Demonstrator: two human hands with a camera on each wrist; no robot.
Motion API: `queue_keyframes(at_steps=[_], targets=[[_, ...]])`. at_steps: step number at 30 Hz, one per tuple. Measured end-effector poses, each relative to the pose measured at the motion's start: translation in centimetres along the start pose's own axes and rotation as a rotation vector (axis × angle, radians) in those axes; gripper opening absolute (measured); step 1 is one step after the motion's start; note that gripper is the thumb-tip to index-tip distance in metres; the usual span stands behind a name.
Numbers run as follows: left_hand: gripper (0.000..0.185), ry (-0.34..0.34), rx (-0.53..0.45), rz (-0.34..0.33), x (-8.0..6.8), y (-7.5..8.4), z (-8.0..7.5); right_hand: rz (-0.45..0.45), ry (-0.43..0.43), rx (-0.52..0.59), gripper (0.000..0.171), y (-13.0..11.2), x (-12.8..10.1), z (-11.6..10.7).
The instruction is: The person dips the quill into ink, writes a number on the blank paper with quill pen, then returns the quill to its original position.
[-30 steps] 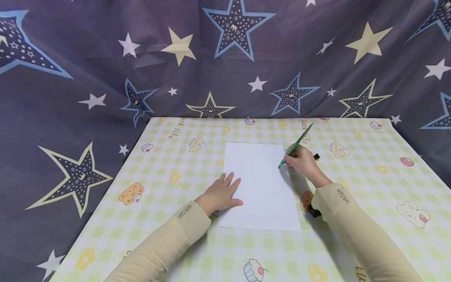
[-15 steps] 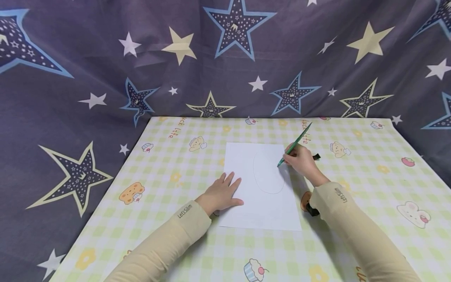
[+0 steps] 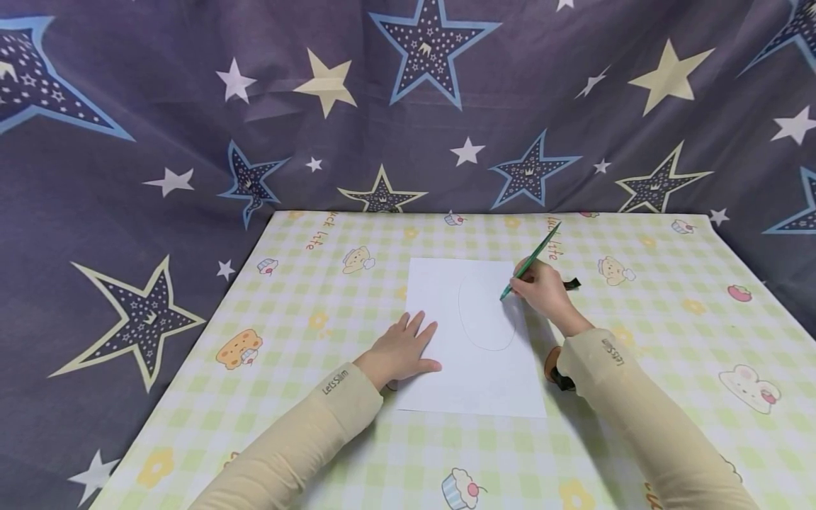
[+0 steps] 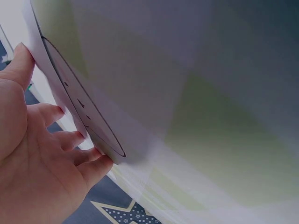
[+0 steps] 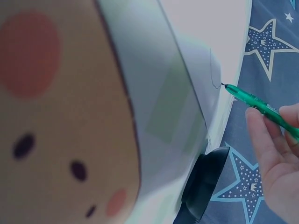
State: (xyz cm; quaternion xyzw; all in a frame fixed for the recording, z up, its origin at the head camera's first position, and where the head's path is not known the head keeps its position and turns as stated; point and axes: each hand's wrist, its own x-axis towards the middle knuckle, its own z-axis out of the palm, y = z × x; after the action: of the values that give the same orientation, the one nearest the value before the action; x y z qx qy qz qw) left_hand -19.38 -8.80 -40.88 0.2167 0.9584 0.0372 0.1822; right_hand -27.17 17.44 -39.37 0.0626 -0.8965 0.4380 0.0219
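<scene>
Hidden or unclear: In the head view, the right hand's fingers cover the lower part of the green pen (image 3: 533,263), so the grip itself is hard to read there. The left wrist view is mostly blurred paper seen at a steep angle. The right wrist view is filled at the left by a blurred bear print on the cloth, and only part of the hand shows at the lower right edge.
Paper: A white sheet of paper (image 3: 472,340) lies flat at the centre of the counter (image 3: 306,297), which wears a green-and-yellow checked cloth with cartoon bears and cupcakes. A thin pencil-grey oval outline (image 3: 486,312) sits in the sheet's upper right half.
Pen: Slim, translucent green, tilted up toward the upper right of the frame, its tip touching the paper on the oval's right side.
Right hand: The right hand (image 3: 542,292) grips the pen, fingers curled round it, at the sheet's right edge.
Left hand: The left hand (image 3: 400,350) rests flat, fingers straight and spread, on the sheet's left edge.
Other things: A small black object (image 3: 564,380) peeks out under the right sleeve. A dark star-printed curtain (image 3: 191,106) hangs behind.
</scene>
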Motion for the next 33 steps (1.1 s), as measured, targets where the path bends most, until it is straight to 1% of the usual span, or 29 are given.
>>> queue_keyframes(at_steps=[11,18,25,33], targets=[[0.078,-0.008,0.009,-0.015,0.2,0.0,0.1,0.007,0.014,0.002,0.01,-0.1,0.3,0.6],[0.078,-0.005,0.01,-0.009,0.1,0.1,-0.1,-0.028,0.028,-0.035,0.009,-0.1,0.4,0.7],[0.079,-0.01,0.017,-0.014,0.1,0.1,0.0,-0.046,0.014,-0.022,0.01,-0.3,0.3,0.8],[0.079,-0.01,0.009,-0.018,0.1,0.1,0.0,-0.026,0.002,-0.002,0.009,-0.7,0.4,1.0]])
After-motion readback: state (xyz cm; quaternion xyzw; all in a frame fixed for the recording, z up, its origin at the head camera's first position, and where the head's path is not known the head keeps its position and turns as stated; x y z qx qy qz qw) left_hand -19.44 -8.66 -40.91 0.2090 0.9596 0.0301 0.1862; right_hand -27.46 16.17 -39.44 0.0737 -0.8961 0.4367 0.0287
